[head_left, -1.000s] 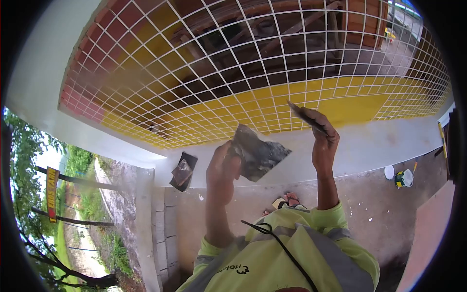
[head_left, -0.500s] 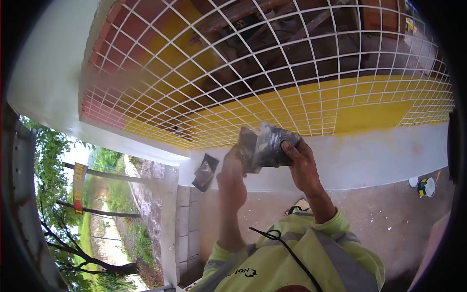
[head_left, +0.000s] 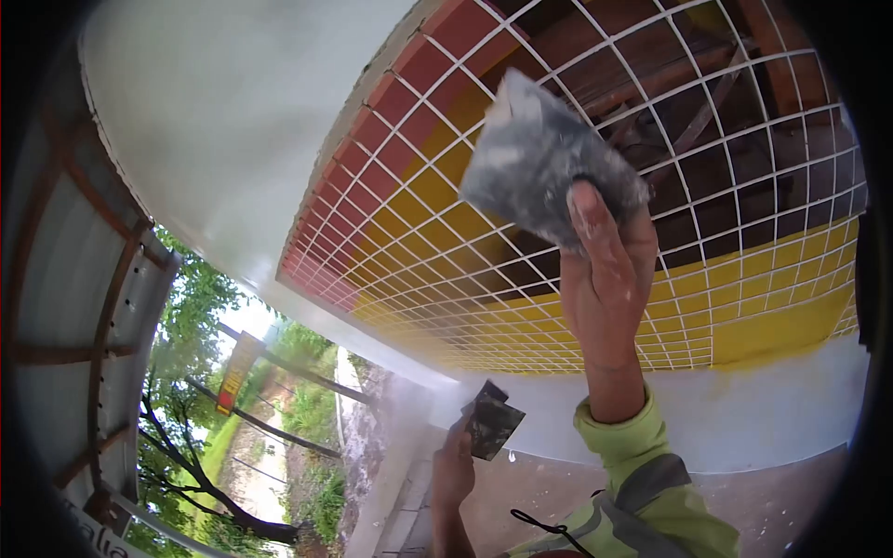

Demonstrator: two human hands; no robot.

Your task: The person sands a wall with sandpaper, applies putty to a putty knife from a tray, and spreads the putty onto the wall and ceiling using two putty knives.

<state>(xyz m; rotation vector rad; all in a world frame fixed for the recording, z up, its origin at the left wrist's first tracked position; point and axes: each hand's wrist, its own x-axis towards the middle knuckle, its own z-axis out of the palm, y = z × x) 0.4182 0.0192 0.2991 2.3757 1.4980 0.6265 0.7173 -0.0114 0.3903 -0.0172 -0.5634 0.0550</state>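
My right hand (head_left: 605,279) is raised high and grips a broad putty blade (head_left: 544,163) smeared with grey filler, its flat face held up against the white wire mesh (head_left: 744,158) of the window opening. My left hand (head_left: 453,465) is low near the frame's bottom and holds a second, smaller dirty blade (head_left: 491,423) at about waist height. Yellow hi-vis sleeves (head_left: 623,446) cover both arms.
A white plastered wall (head_left: 233,121) frames the mesh at upper left, with a white sill band (head_left: 772,409) below it. Red and yellow surfaces show behind the mesh. Bare concrete floor (head_left: 791,502) lies below, a metal roof edge (head_left: 84,307) and trees (head_left: 195,418) at left.
My right hand has lifted the large blade from beside the left hand up to the mesh. My left hand dropped lower with the small blade. The view tilted upward.
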